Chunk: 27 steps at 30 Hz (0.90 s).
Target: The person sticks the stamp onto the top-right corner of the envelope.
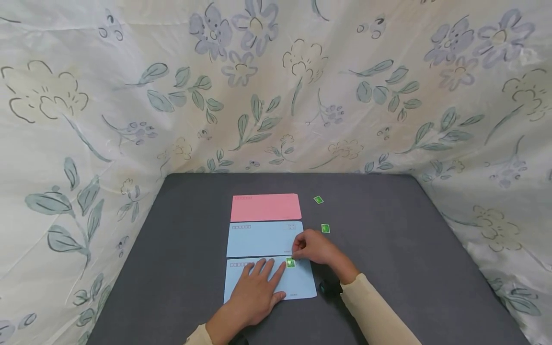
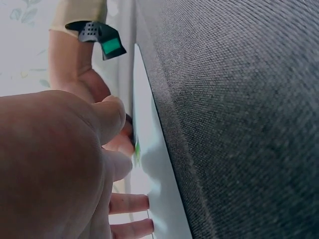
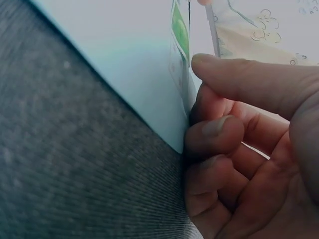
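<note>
In the head view, a green stamp (image 1: 290,262) lies at the upper right of the lower light-blue envelope (image 1: 297,287). My left hand (image 1: 256,294) rests on that envelope with its fingers spread, the index fingertip beside the stamp's left edge. My right hand (image 1: 316,247) is at the stamp's upper right, over the border with the middle blue envelope (image 1: 260,242). In the right wrist view its fingers (image 3: 217,134) are curled. The thumb tip is close by the stamp (image 3: 180,30), and no object shows between thumb and fingers.
A pink envelope (image 1: 265,207) lies behind the two blue ones. Two more green stamps, one farther back (image 1: 318,200) and one nearer (image 1: 325,228), lie on the dark grey table (image 1: 414,249) right of the envelopes. Floral cloth (image 1: 276,96) surrounds the table's back and sides.
</note>
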### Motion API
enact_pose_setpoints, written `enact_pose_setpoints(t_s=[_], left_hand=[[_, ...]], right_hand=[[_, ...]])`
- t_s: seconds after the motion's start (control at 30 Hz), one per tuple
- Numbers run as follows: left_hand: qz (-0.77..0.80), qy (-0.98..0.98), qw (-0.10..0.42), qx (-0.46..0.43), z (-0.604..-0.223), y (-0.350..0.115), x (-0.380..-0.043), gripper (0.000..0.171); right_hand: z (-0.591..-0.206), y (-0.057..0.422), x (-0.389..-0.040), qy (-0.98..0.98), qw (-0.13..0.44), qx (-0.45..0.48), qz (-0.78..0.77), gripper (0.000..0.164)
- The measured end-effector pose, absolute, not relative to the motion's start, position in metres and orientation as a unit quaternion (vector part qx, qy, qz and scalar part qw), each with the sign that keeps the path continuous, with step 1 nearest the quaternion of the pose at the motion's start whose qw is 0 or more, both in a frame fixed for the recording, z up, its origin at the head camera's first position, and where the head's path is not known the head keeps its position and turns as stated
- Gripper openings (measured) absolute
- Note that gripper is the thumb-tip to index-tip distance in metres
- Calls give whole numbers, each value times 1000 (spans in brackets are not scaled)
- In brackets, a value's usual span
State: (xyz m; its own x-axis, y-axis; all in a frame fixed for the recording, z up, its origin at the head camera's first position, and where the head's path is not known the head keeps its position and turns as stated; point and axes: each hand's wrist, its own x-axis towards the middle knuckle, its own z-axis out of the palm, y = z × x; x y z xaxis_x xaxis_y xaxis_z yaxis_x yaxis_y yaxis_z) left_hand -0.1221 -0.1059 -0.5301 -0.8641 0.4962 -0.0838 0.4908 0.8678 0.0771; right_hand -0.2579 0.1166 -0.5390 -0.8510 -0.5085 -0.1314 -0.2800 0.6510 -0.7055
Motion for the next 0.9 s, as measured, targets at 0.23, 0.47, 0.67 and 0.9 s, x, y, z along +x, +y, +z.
enact_pose_setpoints(t_s=[0.23, 0.47, 0.67, 0.9], left_hand=[[24, 966, 46, 253, -529, -106, -123, 69], [7, 965, 32, 260, -528, -107, -122, 66], [19, 964, 26, 263, -527, -107, -124, 65], [15, 966, 15, 259, -525, -107, -134, 69]], right_hand=[[-538, 120, -260, 887, 170, -223, -368, 15], [-540, 121, -260, 882, 169, -225, -379, 15], [-541, 123, -260, 878, 172, -225, -386, 14], [-542, 123, -260, 877, 172, -223, -389, 14]])
